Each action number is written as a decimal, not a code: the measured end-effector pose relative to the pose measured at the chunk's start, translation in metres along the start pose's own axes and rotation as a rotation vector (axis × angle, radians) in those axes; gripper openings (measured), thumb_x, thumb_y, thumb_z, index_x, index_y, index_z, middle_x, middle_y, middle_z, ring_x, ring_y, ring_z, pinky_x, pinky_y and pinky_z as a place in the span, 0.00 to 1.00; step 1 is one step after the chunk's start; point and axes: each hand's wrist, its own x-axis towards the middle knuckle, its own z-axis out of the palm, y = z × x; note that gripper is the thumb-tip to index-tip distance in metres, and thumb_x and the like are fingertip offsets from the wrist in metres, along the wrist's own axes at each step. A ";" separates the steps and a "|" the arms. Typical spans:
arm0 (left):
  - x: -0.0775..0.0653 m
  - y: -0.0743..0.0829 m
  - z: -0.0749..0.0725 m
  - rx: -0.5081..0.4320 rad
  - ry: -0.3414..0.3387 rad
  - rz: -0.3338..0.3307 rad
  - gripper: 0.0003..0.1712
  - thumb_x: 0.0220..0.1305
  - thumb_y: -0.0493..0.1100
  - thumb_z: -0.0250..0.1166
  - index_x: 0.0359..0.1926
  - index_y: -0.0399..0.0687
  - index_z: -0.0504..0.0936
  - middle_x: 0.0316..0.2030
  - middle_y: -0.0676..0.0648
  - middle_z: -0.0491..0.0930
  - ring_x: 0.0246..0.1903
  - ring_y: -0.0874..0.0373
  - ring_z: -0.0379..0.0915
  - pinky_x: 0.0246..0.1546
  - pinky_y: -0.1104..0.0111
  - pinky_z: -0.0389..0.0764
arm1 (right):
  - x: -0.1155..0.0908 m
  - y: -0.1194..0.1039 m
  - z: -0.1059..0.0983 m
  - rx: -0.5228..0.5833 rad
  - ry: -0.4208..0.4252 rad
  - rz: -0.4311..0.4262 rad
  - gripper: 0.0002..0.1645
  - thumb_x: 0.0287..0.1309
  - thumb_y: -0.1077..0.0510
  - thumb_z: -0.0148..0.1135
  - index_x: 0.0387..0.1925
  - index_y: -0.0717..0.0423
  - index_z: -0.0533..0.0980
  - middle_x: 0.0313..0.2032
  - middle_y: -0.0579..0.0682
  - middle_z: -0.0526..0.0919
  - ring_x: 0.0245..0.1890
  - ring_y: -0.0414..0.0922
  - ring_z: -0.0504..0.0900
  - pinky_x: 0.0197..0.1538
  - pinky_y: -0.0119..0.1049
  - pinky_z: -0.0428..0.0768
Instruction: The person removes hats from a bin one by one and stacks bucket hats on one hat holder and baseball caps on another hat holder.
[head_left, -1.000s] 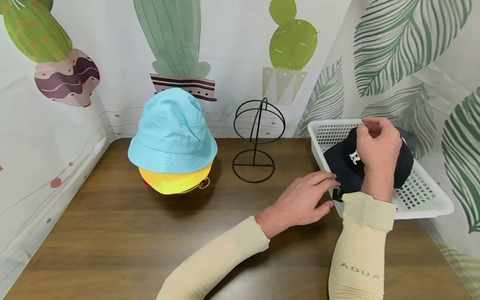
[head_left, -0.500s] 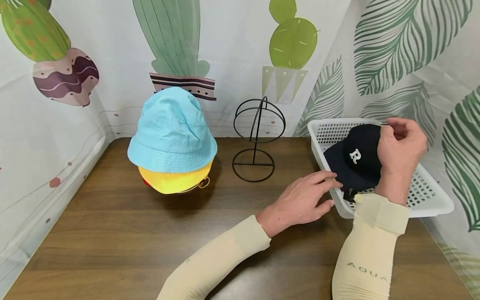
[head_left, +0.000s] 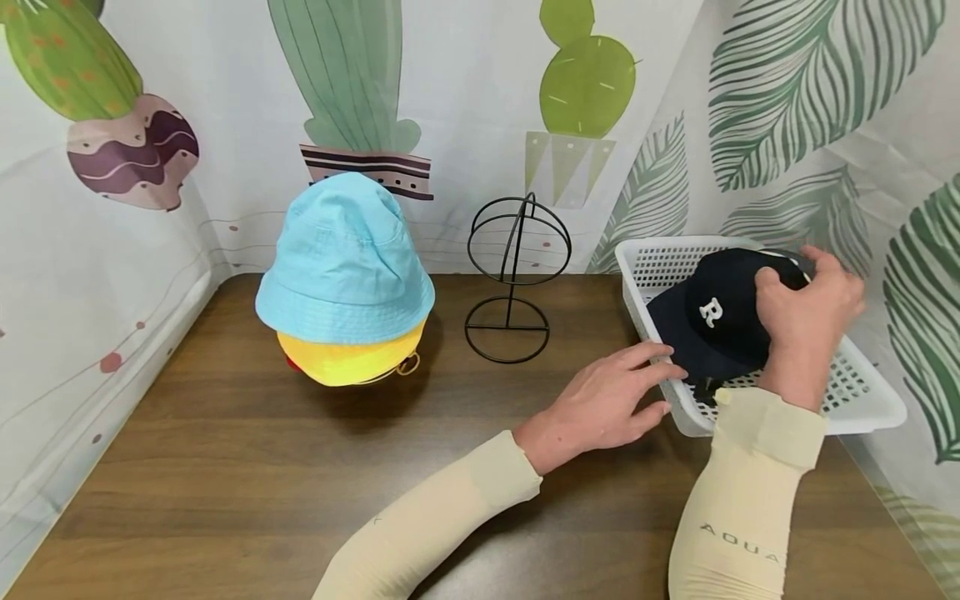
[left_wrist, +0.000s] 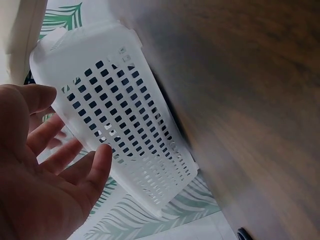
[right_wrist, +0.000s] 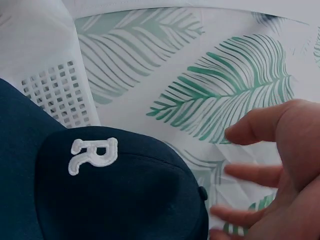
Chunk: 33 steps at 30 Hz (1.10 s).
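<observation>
A navy baseball cap (head_left: 731,300) with a white letter R lies in the white plastic basket (head_left: 888,412) on the right, brim towards the left. My right hand (head_left: 813,308) is over the back of its crown. In the right wrist view that hand (right_wrist: 272,172) shows thumb and fingers spread apart beside the cap (right_wrist: 125,195), with nothing between them. My left hand (head_left: 600,404) rests its fingertips at the basket's left rim, thumb apart. The left wrist view shows its loosely bent fingers along the basket (left_wrist: 90,47).
Left of the basket stands a black wire hat stand (head_left: 507,328) with no hat on it. Farther left, a light blue bucket hat (head_left: 345,258) sits over a yellow hat (head_left: 352,362). A patterned cloth backdrop (head_left: 465,100) rises behind the wooden table (head_left: 247,475).
My right hand has moved right, from the cap's front to the back of its crown, and its fingers have spread. The left hand and the basket have barely moved.
</observation>
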 end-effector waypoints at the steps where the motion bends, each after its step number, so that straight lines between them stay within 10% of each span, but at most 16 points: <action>1: 0.000 0.000 0.000 -0.002 -0.001 -0.002 0.23 0.76 0.50 0.64 0.69 0.60 0.80 0.75 0.53 0.68 0.73 0.64 0.66 0.66 0.76 0.71 | 0.000 0.000 -0.002 -0.030 -0.043 0.023 0.41 0.70 0.46 0.51 0.82 0.50 0.61 0.78 0.68 0.56 0.79 0.66 0.50 0.79 0.58 0.57; 7: -0.001 -0.001 0.000 -0.007 0.005 -0.004 0.23 0.76 0.49 0.63 0.69 0.60 0.80 0.75 0.53 0.69 0.72 0.63 0.67 0.66 0.75 0.72 | 0.001 -0.001 -0.005 -0.051 -0.135 0.133 0.44 0.72 0.44 0.47 0.85 0.48 0.53 0.82 0.66 0.47 0.82 0.66 0.45 0.77 0.72 0.42; 23: -0.001 -0.001 -0.001 -0.015 -0.006 -0.014 0.25 0.75 0.47 0.65 0.70 0.61 0.79 0.75 0.53 0.68 0.72 0.63 0.67 0.67 0.74 0.72 | 0.002 0.000 0.000 0.012 -0.103 0.162 0.36 0.77 0.45 0.48 0.79 0.55 0.65 0.78 0.60 0.63 0.82 0.57 0.56 0.80 0.66 0.28; 33: -0.001 0.000 0.001 -0.017 -0.011 0.001 0.25 0.75 0.46 0.63 0.71 0.60 0.78 0.75 0.52 0.68 0.71 0.62 0.71 0.63 0.73 0.75 | 0.003 -0.002 -0.001 0.042 -0.087 0.128 0.32 0.77 0.45 0.51 0.70 0.60 0.71 0.54 0.51 0.75 0.62 0.56 0.73 0.64 0.50 0.74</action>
